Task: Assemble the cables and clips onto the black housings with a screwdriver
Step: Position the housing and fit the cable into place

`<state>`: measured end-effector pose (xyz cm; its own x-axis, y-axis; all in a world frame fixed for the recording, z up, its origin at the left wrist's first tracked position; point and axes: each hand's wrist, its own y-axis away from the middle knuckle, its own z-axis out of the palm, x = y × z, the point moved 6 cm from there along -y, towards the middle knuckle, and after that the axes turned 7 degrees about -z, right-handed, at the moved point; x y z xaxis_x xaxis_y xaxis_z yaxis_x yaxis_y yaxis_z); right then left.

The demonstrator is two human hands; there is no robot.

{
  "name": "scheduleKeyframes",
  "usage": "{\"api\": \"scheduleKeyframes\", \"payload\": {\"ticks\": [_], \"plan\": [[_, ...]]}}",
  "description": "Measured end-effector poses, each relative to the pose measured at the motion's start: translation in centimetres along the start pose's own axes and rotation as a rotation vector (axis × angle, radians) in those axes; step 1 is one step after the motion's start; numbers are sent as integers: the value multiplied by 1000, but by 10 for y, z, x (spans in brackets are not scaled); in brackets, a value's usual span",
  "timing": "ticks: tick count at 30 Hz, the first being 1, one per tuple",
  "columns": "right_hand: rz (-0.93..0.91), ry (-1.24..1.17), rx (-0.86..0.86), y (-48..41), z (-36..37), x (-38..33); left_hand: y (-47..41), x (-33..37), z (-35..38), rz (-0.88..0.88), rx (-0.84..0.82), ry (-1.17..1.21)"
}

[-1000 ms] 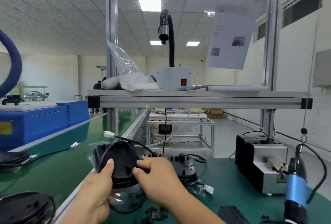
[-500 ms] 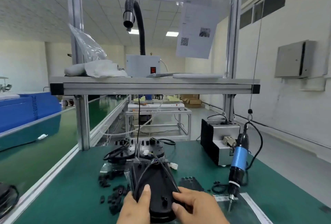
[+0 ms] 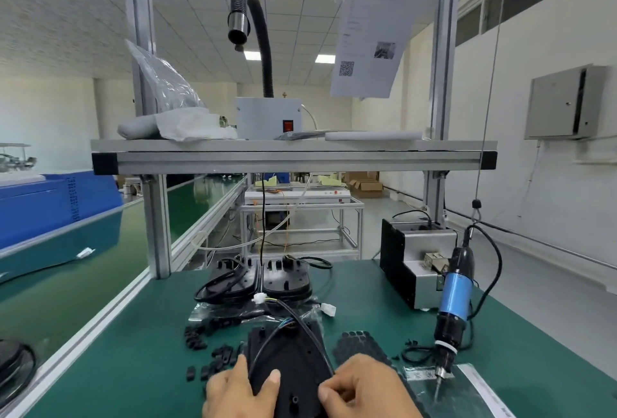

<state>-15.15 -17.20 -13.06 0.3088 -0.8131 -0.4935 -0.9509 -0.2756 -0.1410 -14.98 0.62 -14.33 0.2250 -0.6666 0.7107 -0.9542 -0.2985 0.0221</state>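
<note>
Head view: we find the black housing (image 3: pixel 290 367) flat on the green mat (image 3: pixel 133 367), between both hands.
Left hand (image 3: pixel 233 394): grips the housing's left edge, thumb on top.
Right hand (image 3: pixel 364 391): fingers curled, apparently pinching the cable (image 3: pixel 300 327) at the right rim.
Clips (image 3: pixel 213 357): loose, just left.
Electric screwdriver (image 3: pixel 454 300): hanging well right, untouched.
Advice: we should seat the cable snugly before clipping.

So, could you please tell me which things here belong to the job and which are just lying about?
Job: black housing gripped by left hand and right hand; its cable; loose clips; electric screwdriver.
Lying about: plastic bag; extraction hose; grey wall box.
</note>
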Motion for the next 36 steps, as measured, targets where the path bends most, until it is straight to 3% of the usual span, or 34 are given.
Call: {"api": "scheduleKeyframes", "payload": {"ticks": [3,5,9,13,16,19,21,23,25,29,33,36], "plan": [[-57,-100,51,7,-17,-10,-9,6,-1,57,93,8],[-41,-151,99,4,-22,-12,-15,6,-3,91,68,28],[-16,-155,20,-2,-23,-12,-22,12,-13,213,64,8],[7,-251,-14,-3,-25,-11,-29,16,-18,216,-60,54],[-20,-404,-14,-6,-37,-14,-37,20,-20,122,-272,451],[-55,-861,10,-8,-59,-23,-40,32,-25,-75,-493,1088],[-139,-1221,57,-13,-77,-26,-45,42,-35,-58,-555,1360],[-205,-1392,143,-21,-96,-25,-52,48,-45,4,-555,1507],[-189,-1316,260,-28,-108,-21,-56,57,-47,94,-525,1446],[-70,-915,547,-37,-125,-10,-63,82,-44,280,-376,1031],[-57,-888,731,-45,-141,-5,-79,95,-36,409,-243,740],[-52,-888,834,-51,-155,-3,-92,91,-14,400,-261,538]]}}
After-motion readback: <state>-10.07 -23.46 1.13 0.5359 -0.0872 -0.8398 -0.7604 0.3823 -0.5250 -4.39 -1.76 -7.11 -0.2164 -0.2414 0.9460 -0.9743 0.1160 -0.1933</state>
